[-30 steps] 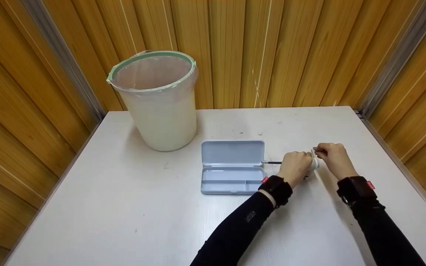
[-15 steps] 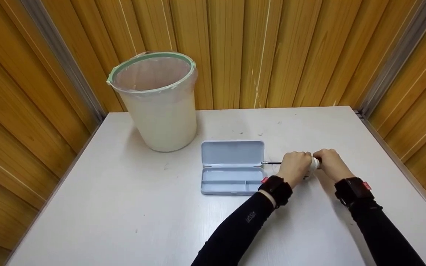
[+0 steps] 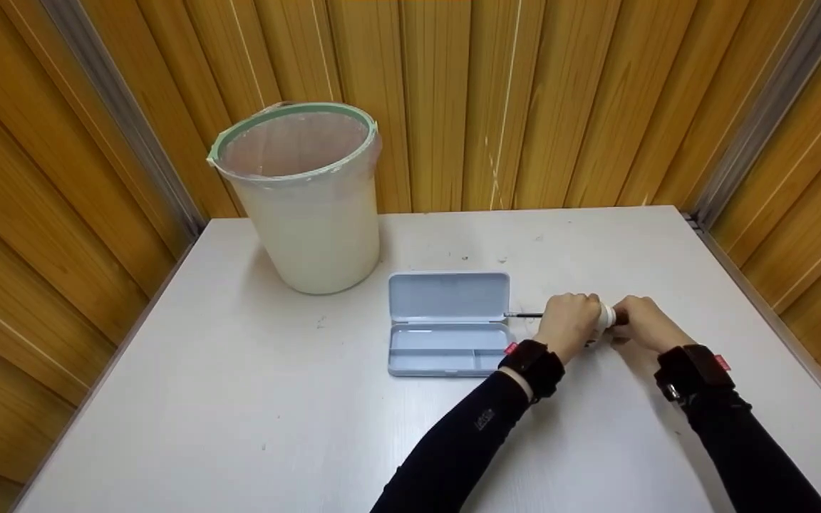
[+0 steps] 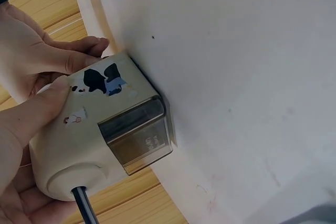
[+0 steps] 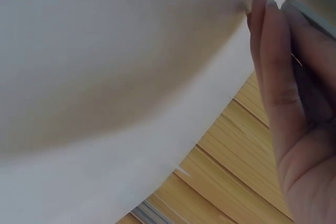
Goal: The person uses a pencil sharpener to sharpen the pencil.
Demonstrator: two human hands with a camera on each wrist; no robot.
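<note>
My left hand (image 3: 569, 320) grips a cream pencil sharpener (image 4: 81, 140) with panda stickers, its thumb lying along the top. A dark pencil (image 4: 85, 208) sticks out of the sharpener's front hole, pointing left in the head view. The clear shavings drawer (image 4: 139, 148) shows on one side. Behind the sharpener, my right hand (image 3: 647, 324) pinches the crank handle with bent fingers (image 5: 278, 61); the handle itself is mostly hidden by them.
An open light-blue pencil case (image 3: 448, 296) lies left of the hands, its tray divided into compartments. A lined white bin (image 3: 311, 228) with a green rim stands at the back left of the white table (image 3: 239, 413). Wood-panelled walls enclose the table.
My right hand has gone from high beside the sharpener, where the crank arm stood up, down to a lower spot behind it. My left hand, sharpener and pencil stay in place.
</note>
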